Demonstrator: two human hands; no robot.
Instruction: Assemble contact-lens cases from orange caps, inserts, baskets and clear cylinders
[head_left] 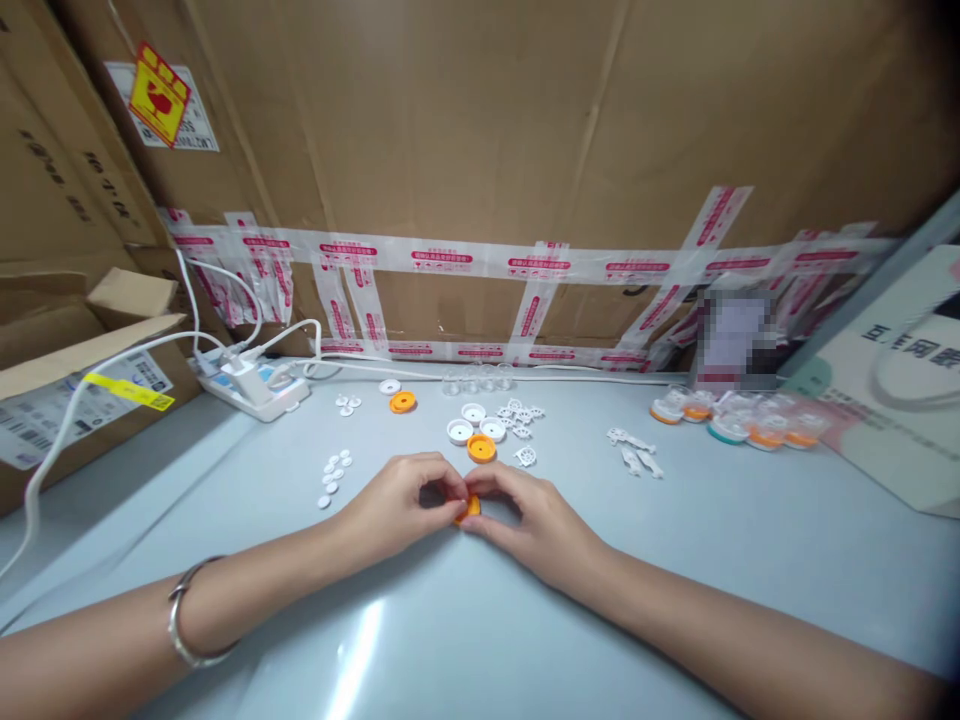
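Note:
Low over the table, my left hand [411, 500] and my right hand [531, 515] meet around a small round orange plastic part [471, 508]. Fingers and thumbs of both hands pinch it from either side, and they hide most of it. Just beyond my fingertips lies an orange dish-shaped part [481, 448]. White round dishes [473, 413] of similar size stand beside and behind it. A white spoked wheel piece [525, 456] is to the right of these, near a cluster of small white wheel-like pieces [517, 415].
Small white caps [333, 474] lie left. Another orange part [403, 401] and clear round pieces [478, 378] are farther back. White lever-like pieces [636, 452] and orange-and-teal clear-topped assemblies [727, 431] sit right. A power strip [256, 390], cables and cardboard boxes [450, 130] border the table.

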